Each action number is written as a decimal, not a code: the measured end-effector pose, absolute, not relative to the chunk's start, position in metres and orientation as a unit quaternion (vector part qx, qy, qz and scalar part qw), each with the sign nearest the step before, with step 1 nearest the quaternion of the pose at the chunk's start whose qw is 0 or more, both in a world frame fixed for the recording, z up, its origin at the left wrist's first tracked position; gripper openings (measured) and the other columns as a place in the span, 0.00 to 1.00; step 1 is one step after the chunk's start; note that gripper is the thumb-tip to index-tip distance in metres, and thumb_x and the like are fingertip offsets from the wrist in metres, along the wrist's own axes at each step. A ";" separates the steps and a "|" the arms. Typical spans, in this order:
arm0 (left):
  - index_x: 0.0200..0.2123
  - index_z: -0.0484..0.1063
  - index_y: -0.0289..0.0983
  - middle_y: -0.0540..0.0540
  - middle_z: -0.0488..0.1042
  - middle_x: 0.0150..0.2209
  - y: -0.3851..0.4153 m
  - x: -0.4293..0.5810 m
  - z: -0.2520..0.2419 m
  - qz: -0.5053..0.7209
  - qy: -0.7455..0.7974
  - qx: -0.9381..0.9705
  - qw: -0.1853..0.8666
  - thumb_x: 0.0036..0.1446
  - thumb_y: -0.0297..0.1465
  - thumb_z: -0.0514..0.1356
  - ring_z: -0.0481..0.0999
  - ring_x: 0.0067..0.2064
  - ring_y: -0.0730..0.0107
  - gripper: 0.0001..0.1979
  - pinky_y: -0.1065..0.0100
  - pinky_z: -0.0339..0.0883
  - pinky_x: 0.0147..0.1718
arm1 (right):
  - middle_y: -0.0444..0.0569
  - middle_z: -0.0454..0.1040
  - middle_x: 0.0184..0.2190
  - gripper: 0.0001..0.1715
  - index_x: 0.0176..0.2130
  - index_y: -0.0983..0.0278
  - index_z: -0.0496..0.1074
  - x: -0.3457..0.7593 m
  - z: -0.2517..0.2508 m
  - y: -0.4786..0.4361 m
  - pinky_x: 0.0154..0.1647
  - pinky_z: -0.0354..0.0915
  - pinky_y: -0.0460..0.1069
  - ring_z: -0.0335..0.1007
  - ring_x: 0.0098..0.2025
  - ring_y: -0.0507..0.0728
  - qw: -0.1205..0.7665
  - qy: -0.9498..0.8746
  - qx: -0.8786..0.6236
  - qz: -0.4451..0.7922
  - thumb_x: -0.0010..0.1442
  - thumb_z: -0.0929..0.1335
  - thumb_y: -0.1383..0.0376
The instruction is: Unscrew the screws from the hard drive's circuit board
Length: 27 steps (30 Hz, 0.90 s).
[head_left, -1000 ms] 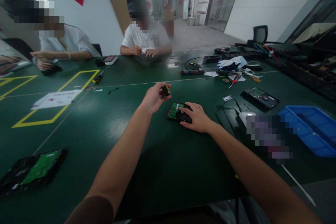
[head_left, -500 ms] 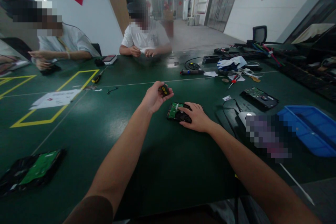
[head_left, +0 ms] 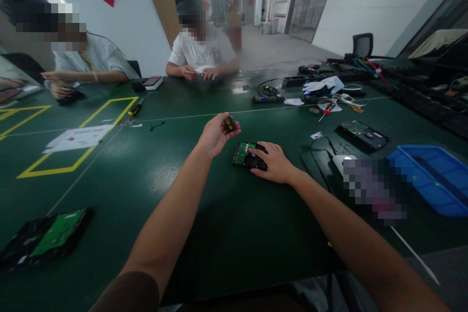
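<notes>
My left hand [head_left: 216, 134] is raised over the table, its fingers curled around a small black-and-yellow object [head_left: 229, 124] whose kind I cannot make out. To the right and slightly nearer me, a hard drive [head_left: 242, 155] lies flat with its green circuit board facing up. My right hand [head_left: 273, 163] grips this drive from its right end, the thumb along the near edge and the fingers over the top. The hand covers the drive's right part. A gap separates the left hand from the drive.
Another hard drive [head_left: 361, 135] lies at the right, near a blue tray [head_left: 431, 180]. A drive with a green board [head_left: 54, 236] sits front left. Farther off are a red screwdriver [head_left: 326, 111], gloves [head_left: 323, 87] and a yellow-handled screwdriver [head_left: 136, 107]. Two people sit across the table.
The black-and-yellow object has turned slightly in my left hand. My right hand stays on the hard drive.
</notes>
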<state>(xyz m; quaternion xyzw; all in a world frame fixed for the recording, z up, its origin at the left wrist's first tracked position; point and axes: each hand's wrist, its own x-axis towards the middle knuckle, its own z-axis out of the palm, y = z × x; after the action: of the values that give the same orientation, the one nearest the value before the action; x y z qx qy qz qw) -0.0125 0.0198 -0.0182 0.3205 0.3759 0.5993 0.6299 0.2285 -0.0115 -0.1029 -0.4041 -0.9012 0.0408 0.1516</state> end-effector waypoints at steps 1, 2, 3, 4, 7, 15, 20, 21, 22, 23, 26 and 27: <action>0.36 0.73 0.35 0.41 0.78 0.33 0.020 -0.012 -0.018 0.598 0.377 0.323 0.629 0.61 0.35 0.62 0.80 0.41 0.61 0.08 0.57 0.77 0.48 | 0.60 0.58 0.68 0.42 0.68 0.55 0.64 0.228 -0.103 -0.011 0.67 0.51 0.69 0.54 0.68 0.74 0.151 -0.901 -0.404 0.041 0.63 0.69 0.42; 0.36 0.73 0.35 0.41 0.78 0.33 0.020 -0.012 -0.019 0.598 0.378 0.326 0.627 0.62 0.35 0.62 0.80 0.41 0.62 0.08 0.58 0.77 0.48 | 0.60 0.59 0.68 0.42 0.68 0.55 0.64 0.228 -0.103 -0.011 0.67 0.51 0.69 0.54 0.68 0.74 0.152 -0.901 -0.404 0.040 0.63 0.69 0.42; 0.36 0.73 0.35 0.41 0.78 0.33 0.020 -0.012 -0.019 0.597 0.380 0.329 0.626 0.62 0.35 0.61 0.80 0.41 0.62 0.08 0.58 0.77 0.48 | 0.60 0.59 0.68 0.41 0.68 0.55 0.64 0.228 -0.103 -0.011 0.67 0.51 0.70 0.54 0.68 0.74 0.153 -0.901 -0.404 0.040 0.63 0.69 0.42; 0.37 0.73 0.35 0.41 0.78 0.33 0.020 -0.012 -0.019 0.595 0.381 0.333 0.625 0.62 0.35 0.61 0.80 0.40 0.63 0.09 0.58 0.77 0.47 | 0.60 0.59 0.68 0.41 0.68 0.54 0.64 0.228 -0.104 -0.011 0.67 0.51 0.70 0.55 0.68 0.74 0.154 -0.901 -0.404 0.039 0.63 0.69 0.41; 0.38 0.73 0.34 0.41 0.78 0.34 0.019 -0.010 -0.019 0.588 0.377 0.351 0.624 0.63 0.36 0.61 0.80 0.40 0.63 0.09 0.58 0.77 0.47 | 0.60 0.60 0.67 0.42 0.68 0.54 0.64 0.229 -0.105 -0.011 0.66 0.51 0.70 0.55 0.67 0.74 0.158 -0.901 -0.401 0.036 0.63 0.69 0.41; 0.39 0.73 0.35 0.40 0.79 0.38 0.014 -0.004 -0.019 0.553 0.366 0.443 0.604 0.62 0.39 0.65 0.80 0.42 0.63 0.12 0.60 0.77 0.45 | 0.60 0.58 0.68 0.42 0.68 0.55 0.64 0.229 -0.105 -0.011 0.67 0.51 0.69 0.54 0.68 0.73 0.159 -0.904 -0.397 0.030 0.63 0.69 0.42; 0.38 0.72 0.36 0.42 0.78 0.37 0.012 -0.003 -0.018 0.542 0.380 0.469 0.585 0.61 0.43 0.67 0.80 0.41 0.65 0.16 0.62 0.77 0.43 | 0.60 0.59 0.68 0.41 0.68 0.55 0.64 0.229 -0.105 -0.011 0.67 0.51 0.69 0.54 0.68 0.73 0.160 -0.903 -0.399 0.031 0.63 0.69 0.42; 0.37 0.72 0.36 0.43 0.78 0.37 0.012 -0.003 -0.018 0.541 0.381 0.472 0.582 0.60 0.43 0.67 0.80 0.41 0.65 0.16 0.62 0.77 0.43 | 0.60 0.59 0.68 0.41 0.68 0.55 0.64 0.229 -0.105 -0.011 0.67 0.51 0.69 0.54 0.68 0.73 0.160 -0.902 -0.399 0.030 0.63 0.69 0.42; 0.37 0.72 0.36 0.43 0.78 0.37 0.012 -0.003 -0.018 0.538 0.379 0.477 0.583 0.60 0.43 0.68 0.80 0.41 0.65 0.16 0.62 0.77 0.43 | 0.60 0.59 0.68 0.41 0.68 0.55 0.64 0.228 -0.105 -0.011 0.67 0.51 0.69 0.54 0.68 0.73 0.160 -0.903 -0.399 0.029 0.63 0.69 0.42; 0.37 0.73 0.36 0.43 0.78 0.37 0.012 -0.003 -0.018 0.541 0.375 0.480 0.580 0.60 0.43 0.67 0.80 0.41 0.65 0.16 0.62 0.77 0.42 | 0.60 0.58 0.68 0.41 0.68 0.55 0.64 0.228 -0.105 -0.011 0.67 0.51 0.69 0.54 0.68 0.73 0.160 -0.903 -0.398 0.029 0.63 0.69 0.42; 0.37 0.74 0.36 0.43 0.78 0.37 0.012 -0.004 -0.018 0.539 0.365 0.488 0.581 0.62 0.41 0.66 0.79 0.40 0.66 0.14 0.63 0.76 0.40 | 0.60 0.59 0.68 0.41 0.68 0.54 0.64 0.229 -0.105 -0.011 0.67 0.50 0.70 0.54 0.68 0.73 0.158 -0.903 -0.399 0.030 0.63 0.69 0.42; 0.38 0.75 0.36 0.43 0.78 0.37 0.012 -0.005 -0.017 0.536 0.365 0.492 0.581 0.62 0.41 0.65 0.79 0.40 0.66 0.13 0.63 0.76 0.40 | 0.60 0.59 0.68 0.41 0.68 0.54 0.64 0.229 -0.105 -0.011 0.67 0.50 0.70 0.55 0.68 0.73 0.157 -0.903 -0.399 0.031 0.63 0.69 0.42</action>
<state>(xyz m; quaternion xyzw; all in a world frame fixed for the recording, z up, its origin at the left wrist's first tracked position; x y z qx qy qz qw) -0.0047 0.0117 -0.0173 0.4917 0.3651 0.5363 0.5808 0.2288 -0.0113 -0.1053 -0.3991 -0.9028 0.0310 0.1574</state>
